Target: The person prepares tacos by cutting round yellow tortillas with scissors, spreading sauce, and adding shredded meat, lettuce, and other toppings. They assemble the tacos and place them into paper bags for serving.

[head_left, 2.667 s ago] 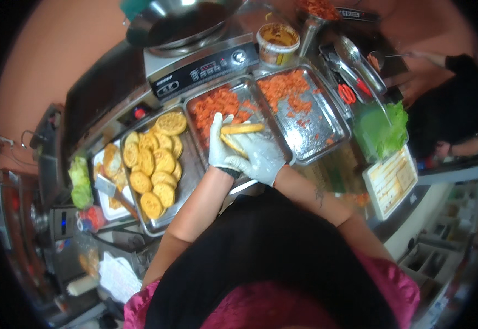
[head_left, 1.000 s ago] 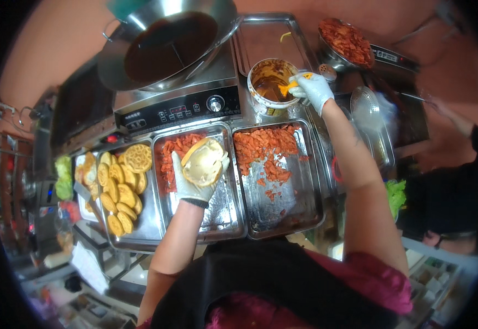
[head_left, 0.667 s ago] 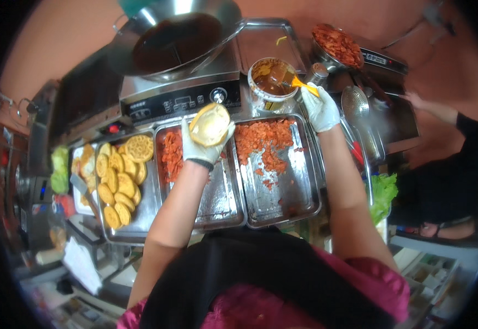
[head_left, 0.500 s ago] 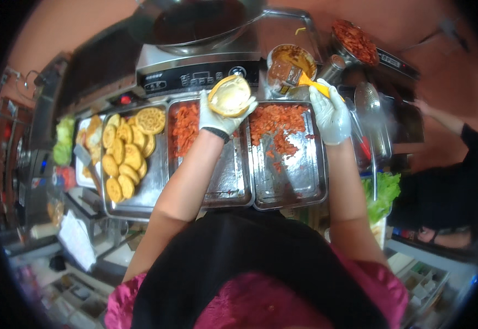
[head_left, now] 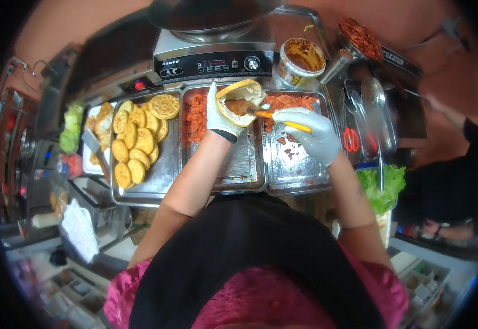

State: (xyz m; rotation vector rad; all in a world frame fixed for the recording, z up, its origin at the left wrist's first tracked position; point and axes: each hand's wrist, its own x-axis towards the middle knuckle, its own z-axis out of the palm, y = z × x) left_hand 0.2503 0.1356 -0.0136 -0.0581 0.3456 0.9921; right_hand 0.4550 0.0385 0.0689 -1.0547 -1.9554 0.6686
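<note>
Above a shallow, rectangular middle metal tray (head_left: pixel 241 164), my white-gloved left hand (head_left: pixel 217 114) cups a round, golden-crusted bread (head_left: pixel 253 94), split open to a pale hollow. My white-gloved right hand (head_left: pixel 309 134) grips an orange-handled brush (head_left: pixel 264 113), its brown bristles (head_left: pixel 239 106) inside that hollow. Findings: splitting appears complete; I judge the coating under way and unfinished, since pale crumb shows around the bristles. None of the chopped red-orange food (head_left: pixel 196 117) lying in the tray is visible inside the bread. Outstanding, in my judgement: the pile of round yellow breads (head_left: pixel 144 140) in the left metal tray (head_left: pixel 165 162), which look unopened.
</note>
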